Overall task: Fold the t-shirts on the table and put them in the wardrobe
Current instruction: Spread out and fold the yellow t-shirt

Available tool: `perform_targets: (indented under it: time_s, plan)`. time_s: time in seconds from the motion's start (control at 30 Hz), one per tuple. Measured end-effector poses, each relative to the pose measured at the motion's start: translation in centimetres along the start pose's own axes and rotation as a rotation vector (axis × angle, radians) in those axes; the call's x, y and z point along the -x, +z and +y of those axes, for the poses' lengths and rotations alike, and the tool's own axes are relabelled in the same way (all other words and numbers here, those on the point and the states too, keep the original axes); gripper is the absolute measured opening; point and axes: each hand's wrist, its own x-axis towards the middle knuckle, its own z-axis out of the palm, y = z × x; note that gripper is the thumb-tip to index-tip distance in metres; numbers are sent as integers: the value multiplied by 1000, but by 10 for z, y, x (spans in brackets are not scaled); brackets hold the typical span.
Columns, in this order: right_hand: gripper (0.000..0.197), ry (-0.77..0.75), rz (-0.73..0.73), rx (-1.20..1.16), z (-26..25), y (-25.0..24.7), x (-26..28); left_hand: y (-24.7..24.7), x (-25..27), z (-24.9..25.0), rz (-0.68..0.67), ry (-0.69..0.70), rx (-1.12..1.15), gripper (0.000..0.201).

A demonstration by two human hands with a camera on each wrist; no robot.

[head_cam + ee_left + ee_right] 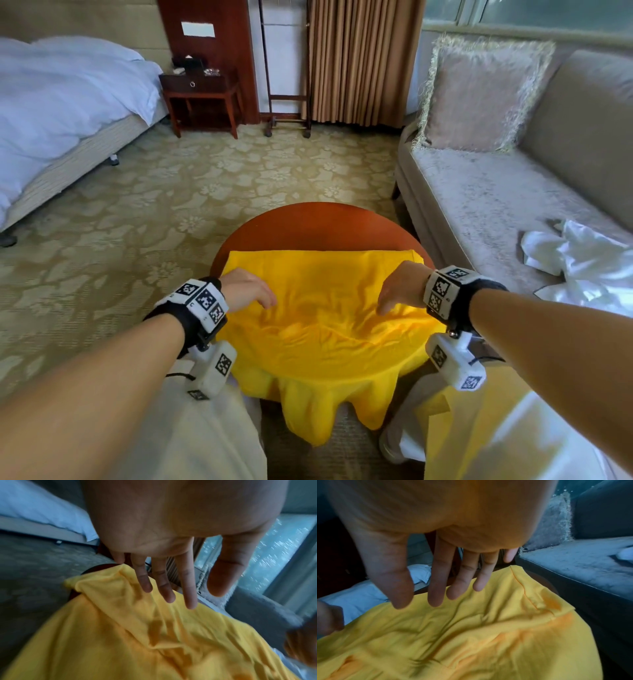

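Observation:
A yellow t-shirt (pixel 322 329) lies spread over the small round wooden table (pixel 318 226), its near part hanging off the front edge. My left hand (pixel 251 291) hovers palm down over the shirt's left side, fingers straight and holding nothing. My right hand (pixel 399 289) hovers over the right side the same way. In the left wrist view the left hand's fingers (pixel 164 588) are straight just above the wrinkled yellow t-shirt (pixel 137 635). In the right wrist view the fingers (pixel 436 591) are spread above the yellow t-shirt (pixel 488 628), near a hemmed edge.
A grey sofa (pixel 496 192) stands right of the table with a fringed cushion (pixel 479 96) and a crumpled white garment (pixel 582 263) on its seat. A bed (pixel 61 102) is at far left, a wooden nightstand (pixel 202 99) and curtains (pixel 363 61) at the back. Patterned carpet lies between.

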Motion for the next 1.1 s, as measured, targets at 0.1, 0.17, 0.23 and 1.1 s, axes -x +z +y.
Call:
perform_targets:
  time_s: [0.1, 0.17, 0.23, 1.1]
  plan:
    - [23, 35, -2, -63, 5, 1, -4, -4, -8, -13, 182, -64, 108, 21]
    - [28, 112, 36, -76, 10, -2, -9, -7, -16, -19, 322, -126, 160, 18]
    - [29, 195, 90, -104, 16, -6, -18, -10, -23, -23, 436, -170, 187, 13]
    - [29, 473, 393, -813, 64, -36, -129, -63, -141, -42, 637, -378, 307, 40]
